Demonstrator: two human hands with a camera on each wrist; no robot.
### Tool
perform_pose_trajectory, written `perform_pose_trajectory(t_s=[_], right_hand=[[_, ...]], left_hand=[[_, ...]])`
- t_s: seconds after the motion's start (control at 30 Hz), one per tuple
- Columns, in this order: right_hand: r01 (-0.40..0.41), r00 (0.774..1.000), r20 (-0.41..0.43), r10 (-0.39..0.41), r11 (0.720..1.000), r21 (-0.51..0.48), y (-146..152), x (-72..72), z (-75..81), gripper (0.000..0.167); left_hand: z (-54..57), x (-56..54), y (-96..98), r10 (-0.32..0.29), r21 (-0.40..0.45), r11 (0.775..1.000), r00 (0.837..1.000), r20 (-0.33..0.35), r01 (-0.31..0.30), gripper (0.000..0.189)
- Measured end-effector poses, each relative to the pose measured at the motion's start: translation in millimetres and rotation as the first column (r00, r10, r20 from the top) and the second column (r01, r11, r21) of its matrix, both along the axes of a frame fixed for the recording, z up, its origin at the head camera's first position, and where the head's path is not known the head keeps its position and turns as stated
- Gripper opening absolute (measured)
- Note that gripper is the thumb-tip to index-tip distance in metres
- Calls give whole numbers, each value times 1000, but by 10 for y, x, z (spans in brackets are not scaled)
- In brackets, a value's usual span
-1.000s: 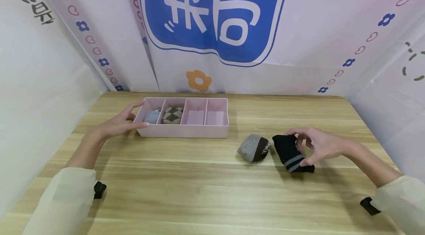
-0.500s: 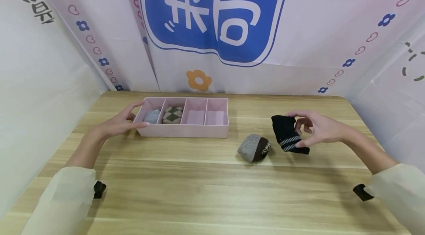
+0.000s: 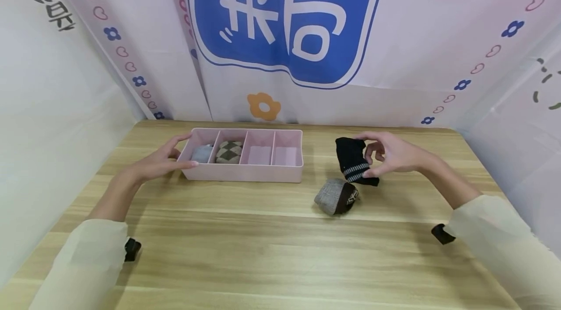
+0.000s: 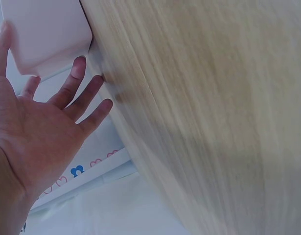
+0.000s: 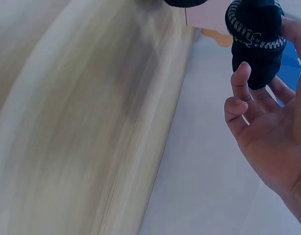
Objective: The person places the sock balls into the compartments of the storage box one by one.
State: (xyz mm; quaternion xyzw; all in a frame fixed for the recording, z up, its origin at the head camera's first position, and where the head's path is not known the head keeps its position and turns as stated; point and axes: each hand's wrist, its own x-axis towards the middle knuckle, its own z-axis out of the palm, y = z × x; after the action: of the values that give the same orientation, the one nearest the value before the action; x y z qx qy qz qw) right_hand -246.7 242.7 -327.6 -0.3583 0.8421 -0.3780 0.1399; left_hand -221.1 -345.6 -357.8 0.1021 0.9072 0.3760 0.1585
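In the head view my right hand (image 3: 390,153) pinches a folded black sock (image 3: 350,156) with grey stripes, raised above the table. In the right wrist view the sock (image 5: 258,29) sits between thumb and fingers, the outer fingers loosely bent. A grey-and-brown rolled sock (image 3: 329,195) lies just in front of it on the table. My left hand (image 3: 159,163) holds the left end of a pink divided box (image 3: 245,173), thumb at the front wall, index finger at the back corner. The left wrist view shows its other fingers (image 4: 94,117) spread beside the box.
A light blue sock (image 3: 201,154) lies in the box's leftmost compartment, an argyle sock (image 3: 229,153) in the one beside it. The two right compartments show bare floors. A printed cloth backdrop (image 3: 394,57) rises behind the wooden table (image 3: 245,261).
My right hand has lifted the black sock and carried it left and farther back, beyond the grey-and-brown sock. The left hand and the box stay in place.
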Motion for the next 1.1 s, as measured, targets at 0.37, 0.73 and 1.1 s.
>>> perform_pose_trajectory(t_s=[0.37,0.73,1.1], right_hand=[[-22,999,-32,21,1000,-18,-357,-199,51,83],[9,998,-58,-9,1000,7,-877,-335,118,89],[15,997,-78,-12,999,37,-1440,-445,167,85]], left_hand=[[0,-32,1,3,-10,1000,1000,7,-3,95],[-9,-13,3,0,0,1000,1000,11,0,95],[-4,-4,17,-2,23,1000,1000,6,1,95]])
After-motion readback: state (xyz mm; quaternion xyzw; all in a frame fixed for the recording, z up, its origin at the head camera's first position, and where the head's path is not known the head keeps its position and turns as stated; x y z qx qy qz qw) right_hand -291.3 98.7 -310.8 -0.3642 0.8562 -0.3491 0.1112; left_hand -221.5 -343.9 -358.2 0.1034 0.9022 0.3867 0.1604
